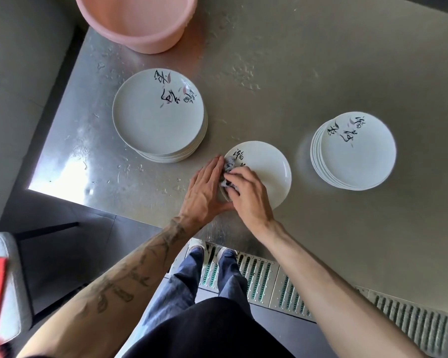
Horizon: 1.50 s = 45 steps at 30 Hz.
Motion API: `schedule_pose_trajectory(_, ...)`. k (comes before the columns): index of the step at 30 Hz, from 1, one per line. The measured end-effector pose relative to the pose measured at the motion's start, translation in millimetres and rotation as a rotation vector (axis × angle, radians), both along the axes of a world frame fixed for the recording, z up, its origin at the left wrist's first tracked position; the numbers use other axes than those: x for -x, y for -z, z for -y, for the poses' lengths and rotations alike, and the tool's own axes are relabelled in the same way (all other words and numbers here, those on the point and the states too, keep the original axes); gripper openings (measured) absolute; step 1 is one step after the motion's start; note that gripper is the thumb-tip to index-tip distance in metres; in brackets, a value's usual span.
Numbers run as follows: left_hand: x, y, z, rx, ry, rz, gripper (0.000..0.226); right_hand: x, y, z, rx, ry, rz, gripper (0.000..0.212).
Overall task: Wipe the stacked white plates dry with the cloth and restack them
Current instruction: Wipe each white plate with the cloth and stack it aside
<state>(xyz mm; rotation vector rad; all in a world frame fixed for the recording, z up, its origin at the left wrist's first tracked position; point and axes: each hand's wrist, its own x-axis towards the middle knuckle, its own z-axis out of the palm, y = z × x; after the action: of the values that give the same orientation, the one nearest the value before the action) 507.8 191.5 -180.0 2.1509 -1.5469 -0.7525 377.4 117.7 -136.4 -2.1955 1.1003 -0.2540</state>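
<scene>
a: where was the round white ceramic plate (pixel 265 171)?
b: on the wet steel tabletop (pixel 308 73). the right hand (pixel 247 196) gripped the grey cloth (pixel 228 166) on it with curled fingers; the left hand (pixel 207 186) pressed straight fingers against its rim.
a: risk?
b: wet steel might have let it skid.

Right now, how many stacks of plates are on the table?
2: the left stack by the pink basin, the right stack beside the single plate. None seems hidden.
</scene>
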Motion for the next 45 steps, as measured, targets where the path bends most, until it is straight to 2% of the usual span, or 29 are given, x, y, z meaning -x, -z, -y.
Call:
schedule_pose_trajectory(3,-1,0,2,-0.045,-0.005,-0.008,0.134,-2,-1,30,0.058,-0.029,-0.033,0.033)
schedule_pose_trajectory(8,-4,1,-1,-0.044,0.012,0.016,0.134,25,2,63,0.142,0.255,-0.154,0.039)
schedule_pose_trajectory(12,-2,-3,0,-0.045,0.019,0.007,0.133,29,1,55,0.116,0.335,-0.14,0.04)
schedule_pose_trajectory(17,-2,-6,4,-0.064,0.007,0.021,0.134,-17,-1,40,0.02,0.157,-0.07,0.036)
schedule_pose_trajectory(22,-1,-7,2,-0.031,0.01,0.043,0.126,14,-6,-4,-0.009,0.005,-0.076,0.037)
schedule_pose_trajectory(25,0,-9,3,-0.061,0.023,0.05,0.136,29,-6,0,-0.041,0.04,-0.115,0.038)
schedule_pose_trajectory(30,-1,-8,2,-0.026,0.008,0.065,0.12,-3,-9,6,-0.072,-0.025,-0.049,0.038)
schedule_pose_trajectory(33,-3,-11,4,-0.062,-0.013,0.06,0.129,-1,-10,18,-0.047,-0.073,-0.087,0.037)
schedule_pose_trajectory(37,-3,-14,6,-0.081,-0.003,0.064,0.137,13,-7,57,0.064,0.111,-0.137,0.034)
schedule_pose_trajectory(40,-4,-14,5,-0.093,0.006,0.069,0.136,29,-5,72,0.091,0.267,-0.225,0.04)
schedule_pose_trajectory(42,-2,-15,5,-0.095,0.023,0.076,0.135,36,-3,67,0.109,0.313,-0.258,0.043)
schedule_pose_trajectory(45,1,-18,7,-0.109,0.014,0.068,0.136,22,-3,62,0.084,0.322,-0.209,0.04)
